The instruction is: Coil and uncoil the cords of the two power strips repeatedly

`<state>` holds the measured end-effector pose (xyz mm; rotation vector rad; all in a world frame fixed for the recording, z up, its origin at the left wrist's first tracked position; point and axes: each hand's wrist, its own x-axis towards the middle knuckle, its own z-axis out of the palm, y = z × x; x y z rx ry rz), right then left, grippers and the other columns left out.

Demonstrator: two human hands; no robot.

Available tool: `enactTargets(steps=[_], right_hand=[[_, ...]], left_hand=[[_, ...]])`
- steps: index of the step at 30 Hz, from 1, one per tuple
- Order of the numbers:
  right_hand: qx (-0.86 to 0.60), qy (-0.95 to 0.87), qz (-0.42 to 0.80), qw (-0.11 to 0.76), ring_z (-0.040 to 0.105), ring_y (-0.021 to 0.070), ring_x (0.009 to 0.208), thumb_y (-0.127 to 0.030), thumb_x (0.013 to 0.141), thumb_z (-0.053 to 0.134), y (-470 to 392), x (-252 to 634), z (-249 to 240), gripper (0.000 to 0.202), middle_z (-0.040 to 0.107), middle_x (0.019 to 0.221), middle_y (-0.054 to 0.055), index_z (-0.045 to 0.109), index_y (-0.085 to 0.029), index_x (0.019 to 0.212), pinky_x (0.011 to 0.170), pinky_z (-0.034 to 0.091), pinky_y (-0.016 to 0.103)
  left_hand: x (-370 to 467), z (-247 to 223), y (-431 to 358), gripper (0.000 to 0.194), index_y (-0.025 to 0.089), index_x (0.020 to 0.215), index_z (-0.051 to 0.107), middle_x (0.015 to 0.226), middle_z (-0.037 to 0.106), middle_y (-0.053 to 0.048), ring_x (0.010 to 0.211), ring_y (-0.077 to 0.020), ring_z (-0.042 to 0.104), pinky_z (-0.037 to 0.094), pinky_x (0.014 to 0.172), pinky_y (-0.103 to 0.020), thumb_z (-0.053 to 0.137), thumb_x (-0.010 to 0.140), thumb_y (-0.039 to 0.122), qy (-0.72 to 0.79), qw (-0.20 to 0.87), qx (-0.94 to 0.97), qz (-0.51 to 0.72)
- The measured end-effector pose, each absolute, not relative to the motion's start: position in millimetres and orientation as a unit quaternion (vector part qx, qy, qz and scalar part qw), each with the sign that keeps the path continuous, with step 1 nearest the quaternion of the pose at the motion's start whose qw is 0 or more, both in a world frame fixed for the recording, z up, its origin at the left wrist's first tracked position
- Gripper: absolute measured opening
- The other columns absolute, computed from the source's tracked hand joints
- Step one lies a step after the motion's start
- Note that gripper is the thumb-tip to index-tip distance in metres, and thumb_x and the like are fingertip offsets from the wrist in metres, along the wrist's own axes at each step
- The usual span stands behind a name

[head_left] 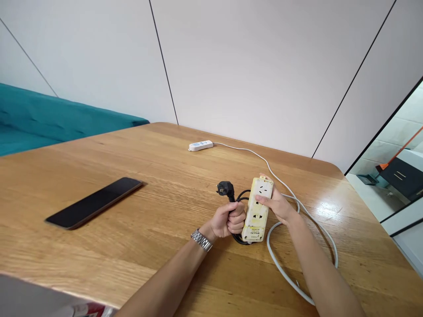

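My left hand (228,219), with a metal watch on its wrist, is closed in a fist around the cord just below a black three-pin plug (225,188). The plug points up and to the left. Beside it, my right hand (276,203) grips a worn, yellowed power strip (256,226), its thumb across the socket face and its other fingers mostly hidden behind. The strip is tilted up so its sockets face me. A black cord (238,239) loops behind my left hand and under the strip's lower end.
A second, white power strip (201,145) lies toward the table's back, its pale cable (274,255) curling along the right under my right forearm. A dark tablet-like device (95,202) lies at left. The wooden table (158,167) meets a white wall; a teal sofa (66,119) stands beyond.
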<state>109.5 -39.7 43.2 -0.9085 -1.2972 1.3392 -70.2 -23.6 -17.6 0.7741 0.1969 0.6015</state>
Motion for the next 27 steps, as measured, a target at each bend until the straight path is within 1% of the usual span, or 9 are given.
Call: enactTargets(steps=[3,6,8,11,14,17,21,24,27], right_hand=[[-0.396,-0.525,0.556,0.508,0.060,0.0168,0.084,-0.032,0.055,0.082,-34,112,36,0.056,0.063,0.088,-0.002,0.054,-0.022,0.103,0.078,0.049,0.030],[-0.421,-0.518,0.531,0.522,0.061,0.0167,0.081,-0.034,0.057,0.082,-31,110,31,0.049,0.065,0.086,-0.001,0.054,-0.020,0.096,0.076,0.049,0.030],[-0.434,-0.511,0.516,0.533,0.062,0.0170,0.081,-0.035,0.059,0.081,-29,106,29,0.048,0.067,0.087,0.000,0.055,-0.019,0.096,0.075,0.049,0.030],[-0.455,-0.486,0.503,0.551,0.064,0.0178,0.079,-0.036,0.059,0.080,-27,97,22,0.047,0.068,0.087,0.001,0.057,-0.018,0.096,0.073,0.050,0.030],[-0.450,-0.448,0.527,0.565,0.065,0.0186,0.077,-0.036,0.056,0.081,-25,88,10,0.044,0.070,0.084,0.002,0.059,-0.018,0.090,0.071,0.050,0.030],[-0.425,-0.386,0.602,0.554,0.066,0.0196,0.072,-0.039,0.053,0.082,-26,81,-2,0.042,0.071,0.078,0.002,0.061,-0.018,0.083,0.070,0.051,0.031],[-0.388,-0.339,0.689,0.510,0.068,0.0226,0.076,-0.034,0.051,0.082,-31,79,-8,0.045,0.072,0.076,0.001,0.062,-0.019,0.087,0.076,0.053,0.037],[-0.356,-0.335,0.738,0.465,0.069,0.0250,0.081,-0.031,0.053,0.079,-34,82,-7,0.042,0.072,0.078,0.003,0.061,-0.019,0.089,0.080,0.053,0.041],[-0.347,-0.333,0.746,0.461,0.069,0.0265,0.083,-0.028,0.057,0.075,-34,84,-4,0.035,0.073,0.082,0.005,0.060,-0.019,0.087,0.077,0.054,0.043]], left_hand=[[-68,-13,-20,0.067,0.018,0.051,0.019,0.041,0.016,0.010,0.033,-0.0007,0.010,0.008,0.032,-0.014,0.075,0.062,0.053,0.159,0.852,0.385,0.317],[-61,-6,-18,0.063,0.020,0.053,0.023,0.043,0.018,0.011,0.033,-0.0014,0.012,0.008,0.032,-0.014,0.072,0.066,0.057,0.281,0.778,0.389,0.405],[-56,-3,-17,0.060,0.020,0.054,0.027,0.042,0.020,0.011,0.033,-0.0028,0.017,0.013,0.032,-0.016,0.069,0.069,0.060,0.342,0.716,0.396,0.463],[-51,-3,-16,0.058,0.019,0.051,0.032,0.041,0.027,0.009,0.035,-0.0047,0.028,0.023,0.035,-0.018,0.069,0.068,0.061,0.406,0.617,0.430,0.519],[-50,-7,-15,0.057,0.017,0.046,0.039,0.040,0.036,0.005,0.037,-0.0058,0.034,0.027,0.038,-0.019,0.071,0.064,0.060,0.457,0.550,0.440,0.543],[-50,-11,-14,0.055,0.016,0.050,0.045,0.042,0.044,0.003,0.038,-0.0072,0.040,0.029,0.039,-0.020,0.073,0.060,0.061,0.465,0.552,0.414,0.555],[-50,-14,-14,0.053,0.015,0.062,0.053,0.052,0.056,-0.001,0.044,-0.0120,0.050,0.037,0.043,-0.022,0.075,0.056,0.063,0.442,0.596,0.371,0.559],[-50,-15,-13,0.054,0.014,0.070,0.057,0.059,0.061,-0.002,0.050,-0.0149,0.056,0.041,0.047,-0.024,0.075,0.056,0.063,0.446,0.587,0.372,0.563],[-51,-18,-11,0.057,0.014,0.077,0.059,0.066,0.063,-0.003,0.056,-0.0161,0.059,0.043,0.053,-0.026,0.071,0.059,0.066,0.461,0.575,0.393,0.550]])
